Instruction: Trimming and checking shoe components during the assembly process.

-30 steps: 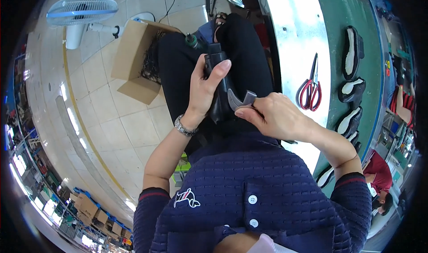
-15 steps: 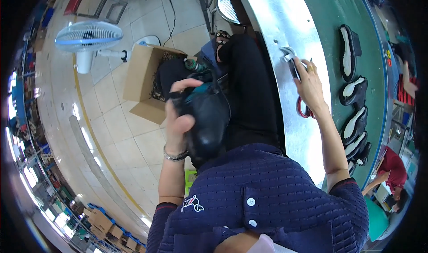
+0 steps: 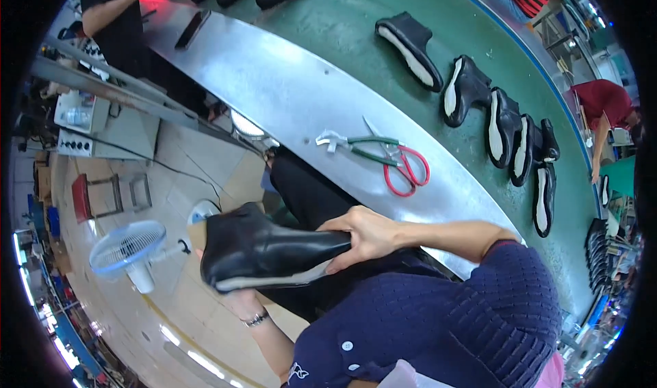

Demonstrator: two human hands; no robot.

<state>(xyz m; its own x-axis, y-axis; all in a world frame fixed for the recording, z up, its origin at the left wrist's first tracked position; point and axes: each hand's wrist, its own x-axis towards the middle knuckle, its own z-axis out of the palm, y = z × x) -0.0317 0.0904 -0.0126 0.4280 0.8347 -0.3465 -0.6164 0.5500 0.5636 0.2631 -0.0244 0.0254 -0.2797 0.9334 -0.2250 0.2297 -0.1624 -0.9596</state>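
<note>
A black ankle boot with a pale strip along its underside lies sideways above my lap. My right hand is closed round its narrow toe end, thumb below and fingers above. From beneath, my left hand grips the heel end; most of its fingers are hidden behind the boot. On the metal bench edge, beyond my right hand, lie pincers with a silver head and green handles. Red-handled scissors lie across them.
Several black boots with white undersides rest on the green belt behind the metal ledge. A white fan stands on the floor at left. Other people work at far left and right; one wears a red shirt.
My right hand has let go of the pincers, which now lie on the bench, and has taken the boot's toe. The boot has turned sideways. The view has swung right.
</note>
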